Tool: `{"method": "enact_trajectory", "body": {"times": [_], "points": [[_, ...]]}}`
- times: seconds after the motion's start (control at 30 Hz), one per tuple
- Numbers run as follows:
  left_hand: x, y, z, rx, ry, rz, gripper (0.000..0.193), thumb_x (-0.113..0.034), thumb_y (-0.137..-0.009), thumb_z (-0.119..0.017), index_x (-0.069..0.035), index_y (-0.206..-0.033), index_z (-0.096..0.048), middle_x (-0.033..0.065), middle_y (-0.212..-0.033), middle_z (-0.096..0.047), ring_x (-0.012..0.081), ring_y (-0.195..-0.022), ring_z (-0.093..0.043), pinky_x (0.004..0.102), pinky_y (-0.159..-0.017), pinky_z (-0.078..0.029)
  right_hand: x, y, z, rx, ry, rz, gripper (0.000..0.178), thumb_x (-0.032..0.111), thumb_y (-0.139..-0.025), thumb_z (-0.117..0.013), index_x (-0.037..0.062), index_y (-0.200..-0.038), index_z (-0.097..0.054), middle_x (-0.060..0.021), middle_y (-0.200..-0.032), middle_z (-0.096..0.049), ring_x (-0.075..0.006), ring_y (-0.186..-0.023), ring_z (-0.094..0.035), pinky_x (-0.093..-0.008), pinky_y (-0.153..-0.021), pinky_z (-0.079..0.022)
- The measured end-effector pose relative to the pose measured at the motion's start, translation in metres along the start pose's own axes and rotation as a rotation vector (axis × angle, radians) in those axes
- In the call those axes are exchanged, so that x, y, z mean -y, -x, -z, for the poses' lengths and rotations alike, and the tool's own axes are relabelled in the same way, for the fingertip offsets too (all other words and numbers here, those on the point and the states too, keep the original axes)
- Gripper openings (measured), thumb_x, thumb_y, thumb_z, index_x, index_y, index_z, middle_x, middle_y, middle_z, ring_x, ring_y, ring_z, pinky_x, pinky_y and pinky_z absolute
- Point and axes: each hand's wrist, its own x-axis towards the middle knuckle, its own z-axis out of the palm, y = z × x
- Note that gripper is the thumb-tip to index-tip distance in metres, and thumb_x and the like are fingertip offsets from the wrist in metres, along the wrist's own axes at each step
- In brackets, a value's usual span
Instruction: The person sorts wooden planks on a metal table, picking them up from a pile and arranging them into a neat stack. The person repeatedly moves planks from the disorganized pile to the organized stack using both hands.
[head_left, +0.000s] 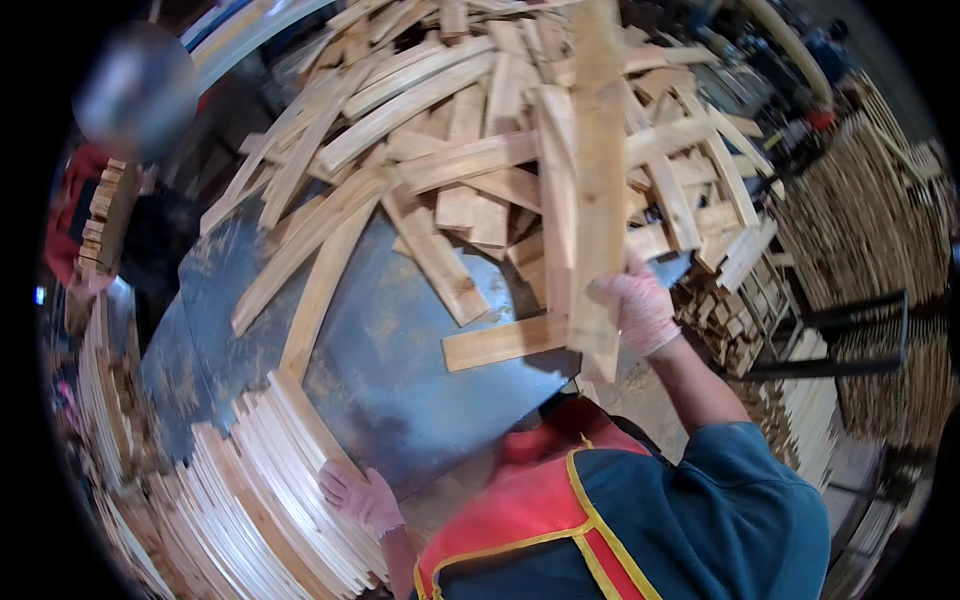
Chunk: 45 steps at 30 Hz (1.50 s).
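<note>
My right hand (pixel 640 303), in a pale glove, is closed round the near end of a long wooden board (pixel 600 180). That board stands out upward across the view, in front of another board (pixel 556 190). My left hand (pixel 362 497), also gloved, lies against the outer board of a row of boards (pixel 250 490) stood on edge at the lower left. Its fingers are stretched out and its thumb is apart. Between my hands is the blue-grey metal table (pixel 400 400). A short board (pixel 503 342) lies there beside the held one.
A loose heap of boards (pixel 470 130) covers the table's far side. At the left, another person (pixel 85 220) holds a stack of wood pieces (pixel 108 215). Tall board stacks (pixel 850 220) and a black metal frame (pixel 870 365) stand at the right.
</note>
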Motion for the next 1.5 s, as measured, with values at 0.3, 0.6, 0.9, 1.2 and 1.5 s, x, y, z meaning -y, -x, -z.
{"method": "enact_trajectory", "body": {"times": [0.3,0.6,0.9,1.2,1.5], "points": [[-0.283,0.062,0.069,0.016,0.73,-0.91,0.096,-0.037,-0.085,-0.083,-0.001,-0.162,-0.038,0.0244,-0.165,-0.039,0.0436,-0.151,-0.04,0.0502,-0.126,-0.032,-0.02,0.036,0.337,-0.939,0.088,0.225,0.052,0.0,-0.076,-0.07,0.0035,-0.128,-0.065,-0.01,-0.097,-0.071,-0.0248,-0.078,-0.068,-0.0368,-0.07,-0.057],[-0.578,0.095,0.095,0.449,1.484,-0.183,0.106,-0.011,-0.09,-0.079,-0.005,-0.17,-0.009,0.0206,-0.16,-0.043,0.0368,-0.134,-0.055,0.0442,-0.114,-0.047,-0.102,-0.008,0.734,-1.267,0.755,-0.209,0.03,0.02,-0.087,-0.066,0.0042,-0.113,-0.069,-0.0145,-0.089,-0.071,-0.033,-0.079,-0.068,-0.045,-0.072,-0.055],[-0.596,0.085,0.092,0.316,1.409,-0.048,0.116,0.003,-0.081,-0.085,-0.008,-0.17,-0.01,0.0193,-0.151,-0.051,0.0327,-0.129,-0.058,0.0451,-0.109,-0.052,-0.062,-0.157,0.68,-0.678,1.014,-0.236,0.076,0.026,-0.094,-0.07,-0.0093,-0.153,-0.039,-0.0263,-0.139,-0.062,-0.0351,-0.123,-0.063,-0.0419,-0.106,-0.049],[-0.465,0.117,0.114,0.534,1.547,-0.042,0.118,0.004,-0.074,-0.083,-0.002,-0.169,-0.013,0.0184,-0.155,-0.05,0.027,-0.131,-0.059,0.0359,-0.107,-0.053,-0.008,-0.058,0.427,-0.09,0.418,0.026,0.064,0.012,-0.101,-0.069,-0.0024,-0.158,-0.044,-0.0134,-0.141,-0.063,-0.0188,-0.12,-0.062,-0.0312,-0.106,-0.049],[-0.183,0.099,0.091,0.114,0.512,0.146,0.12,-0.016,-0.079,-0.085,-0.002,-0.169,-0.008,0.0212,-0.125,-0.07,0.0352,-0.104,-0.071,0.0402,-0.092,-0.06,-0.056,-0.08,0.187,0.207,0.932,0.031,0.046,0.022,-0.09,-0.076,0.0005,-0.127,-0.057,-0.0056,-0.103,-0.064,-0.0173,-0.099,-0.062,-0.0352,-0.089,-0.052]]}}
